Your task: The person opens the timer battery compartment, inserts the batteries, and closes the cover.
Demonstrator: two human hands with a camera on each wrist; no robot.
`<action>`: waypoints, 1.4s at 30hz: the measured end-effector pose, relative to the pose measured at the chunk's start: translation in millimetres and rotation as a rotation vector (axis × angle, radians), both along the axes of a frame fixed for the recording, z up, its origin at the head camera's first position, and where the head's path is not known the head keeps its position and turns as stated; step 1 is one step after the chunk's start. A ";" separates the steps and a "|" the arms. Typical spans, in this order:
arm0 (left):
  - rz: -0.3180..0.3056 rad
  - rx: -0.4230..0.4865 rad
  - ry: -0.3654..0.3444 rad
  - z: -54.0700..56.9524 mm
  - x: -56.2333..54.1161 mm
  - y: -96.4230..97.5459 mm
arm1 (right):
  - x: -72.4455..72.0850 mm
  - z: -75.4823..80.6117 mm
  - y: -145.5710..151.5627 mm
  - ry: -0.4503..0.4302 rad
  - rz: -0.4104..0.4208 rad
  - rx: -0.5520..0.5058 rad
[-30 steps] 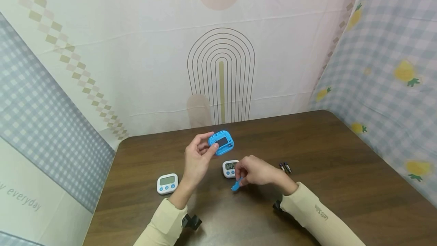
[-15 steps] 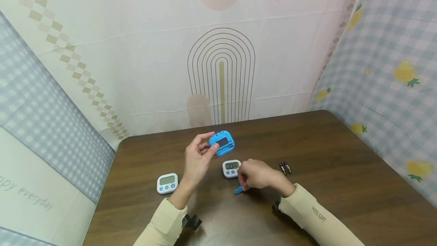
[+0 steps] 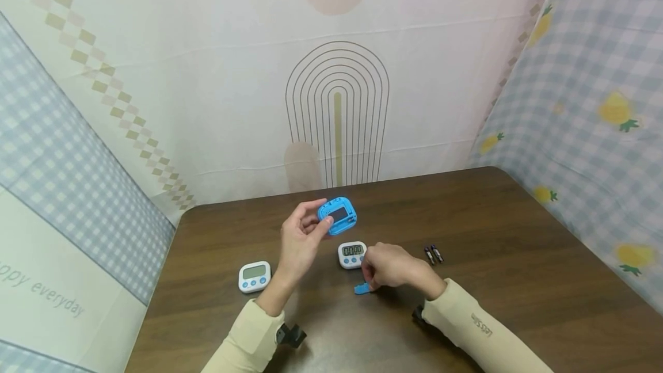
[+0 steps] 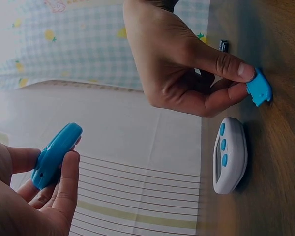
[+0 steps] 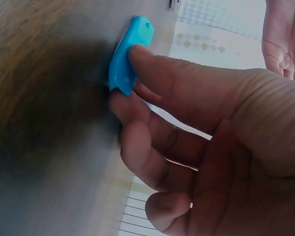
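Observation:
My left hand (image 3: 300, 240) holds a blue digital timer (image 3: 342, 216) above the table, its back with the uncovered battery slot facing me. Between thumb and fingers my right hand (image 3: 392, 265) pinches a small blue battery cover (image 3: 362, 288), low over the tabletop; the right wrist view shows the thumb pressed on the cover (image 5: 130, 59). Just beyond that hand stands a white timer (image 3: 351, 255) with digits lit on its screen. Another white timer (image 3: 254, 277), its screen blank, lies to the left of my left hand.
Two small batteries (image 3: 433, 254) lie side by side on the brown table (image 3: 497, 235), right of my right hand. A patterned cloth (image 3: 233, 102) hangs behind the table, and a checked cloth (image 3: 580, 131) hangs at the right.
The right hand has shifted slightly toward me and to the right with the battery cover, which has turned in its fingers. More of the lit timer shows. The left hand is nearly still.

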State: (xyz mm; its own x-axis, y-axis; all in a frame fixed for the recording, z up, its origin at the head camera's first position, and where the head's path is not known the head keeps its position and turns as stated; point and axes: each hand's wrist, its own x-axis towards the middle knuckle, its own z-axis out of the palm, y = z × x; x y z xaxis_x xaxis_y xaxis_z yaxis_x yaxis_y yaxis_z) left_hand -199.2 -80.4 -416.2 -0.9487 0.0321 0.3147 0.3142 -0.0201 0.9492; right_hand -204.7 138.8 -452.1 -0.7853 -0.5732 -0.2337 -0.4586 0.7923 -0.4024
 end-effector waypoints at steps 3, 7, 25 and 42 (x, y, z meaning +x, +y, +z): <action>0.000 0.002 0.000 0.6 0.1 0.3 | 0.2 -0.2 0.0 -0.012 -0.008 0.000; -0.001 0.006 -0.001 1.1 0.7 0.6 | 1.1 0.2 -0.2 -0.017 -0.011 0.006; 0.000 -0.010 -0.003 2.1 0.7 0.8 | -26.8 23.7 57.6 0.018 -0.124 -0.109; 0.003 -0.010 -0.006 2.1 0.8 0.5 | -43.7 23.8 114.6 0.031 -0.271 -0.015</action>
State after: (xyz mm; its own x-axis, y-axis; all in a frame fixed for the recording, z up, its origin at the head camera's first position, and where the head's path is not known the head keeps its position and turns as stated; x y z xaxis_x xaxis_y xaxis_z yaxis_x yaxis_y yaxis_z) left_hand -198.3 -79.9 -414.1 -0.9505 0.0325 0.3091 0.3089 -0.0098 0.9510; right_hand -248.4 253.5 -428.3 -0.9171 -0.3447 -0.2003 -0.2432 0.8818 -0.4040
